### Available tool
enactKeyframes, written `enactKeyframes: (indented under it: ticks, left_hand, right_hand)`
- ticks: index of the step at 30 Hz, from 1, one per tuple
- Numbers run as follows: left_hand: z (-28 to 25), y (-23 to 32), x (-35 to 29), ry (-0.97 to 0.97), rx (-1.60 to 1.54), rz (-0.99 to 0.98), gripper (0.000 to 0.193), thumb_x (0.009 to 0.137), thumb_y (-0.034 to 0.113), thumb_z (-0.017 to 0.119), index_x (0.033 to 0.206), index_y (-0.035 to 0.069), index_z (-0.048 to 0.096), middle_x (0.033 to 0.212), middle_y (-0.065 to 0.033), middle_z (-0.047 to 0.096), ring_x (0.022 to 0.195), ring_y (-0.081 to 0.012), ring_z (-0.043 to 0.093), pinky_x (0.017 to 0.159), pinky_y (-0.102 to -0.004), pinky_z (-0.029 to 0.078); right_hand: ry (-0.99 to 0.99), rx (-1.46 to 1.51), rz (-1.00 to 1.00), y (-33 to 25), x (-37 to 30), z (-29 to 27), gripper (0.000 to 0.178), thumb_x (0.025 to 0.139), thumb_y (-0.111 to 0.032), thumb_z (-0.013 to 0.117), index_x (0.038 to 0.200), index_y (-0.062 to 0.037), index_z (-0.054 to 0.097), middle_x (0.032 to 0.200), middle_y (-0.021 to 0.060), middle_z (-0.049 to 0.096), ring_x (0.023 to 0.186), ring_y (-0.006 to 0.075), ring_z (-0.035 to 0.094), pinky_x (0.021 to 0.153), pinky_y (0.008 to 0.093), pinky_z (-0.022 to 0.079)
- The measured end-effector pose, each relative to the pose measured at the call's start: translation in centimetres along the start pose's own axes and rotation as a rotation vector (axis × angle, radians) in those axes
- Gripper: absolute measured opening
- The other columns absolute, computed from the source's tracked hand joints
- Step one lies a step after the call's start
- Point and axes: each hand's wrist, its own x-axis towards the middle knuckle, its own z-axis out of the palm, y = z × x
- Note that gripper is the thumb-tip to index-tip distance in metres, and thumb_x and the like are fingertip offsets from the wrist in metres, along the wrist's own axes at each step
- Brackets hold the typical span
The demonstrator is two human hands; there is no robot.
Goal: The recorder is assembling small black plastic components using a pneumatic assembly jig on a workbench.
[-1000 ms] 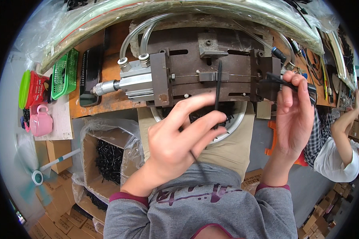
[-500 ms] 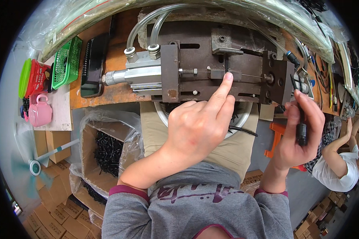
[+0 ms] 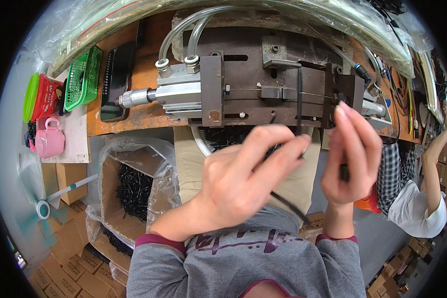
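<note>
Left hand (image 3: 243, 179) raised over the lap, fingers stretched toward the right, index and thumb pinching a thin black strip (image 3: 299, 102) that stands upright across the metal jig. Right hand (image 3: 350, 159) just beside it, palm turned inward, fingers long and close together, loosely curled around a short dark piece (image 3: 343, 172); how firm that hold is cannot be told. Another thin black strip (image 3: 289, 206) slanting down beneath the left hand.

Directly above both hands, a rusty brown metal jig (image 3: 243, 74) with a silver pneumatic cylinder (image 3: 176, 92) and clear hoses (image 3: 184, 35), bolted to a worn orange-brown workbench (image 3: 144, 74). Further left of the left hand, a black phone-like slab (image 3: 115, 82), a green plastic basket (image 3: 83, 79), a red container with a green lid (image 3: 39, 97) and a pink cup (image 3: 48, 141).

Below and left of the left hand, a cardboard box lined with clear plastic (image 3: 134, 186), full of small black parts. Right of the right hand, another person in a checked and white top (image 3: 412, 198).
</note>
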Motion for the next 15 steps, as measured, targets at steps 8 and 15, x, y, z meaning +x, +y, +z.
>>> enactKeyframes:
  ticks: [8,15]
  left_hand:
    - [1.0,-1.5,-0.1,-0.191,0.479,0.051,0.028,0.079,0.015,0.081,0.104,0.005,0.077,0.135,-0.0103,0.069,0.055,-0.0107,0.063,0.051,-0.0254,0.049]
    - [1.1,-1.6,0.5,-0.188,0.468,0.038,0.027,0.078,0.015,0.082,0.102,0.005,0.076,0.135,-0.0098,0.069,0.055,-0.0133,0.065,0.052,-0.0264,0.051]
  right_hand:
    - [-0.007,0.211,0.086,0.9,-1.0,-1.2,0.047,0.089,-0.022,0.076,0.124,0.0084,0.067,0.122,0.025,0.067,0.106,0.0317,0.07,0.093,0.0393,0.054]
    - [0.073,0.618,0.281,0.7,-1.4,-1.2,0.052,0.089,-0.015,0.076,0.13,0.0072,0.055,0.134,0.0296,0.059,0.112,0.0364,0.07,0.102,0.0437,0.052]
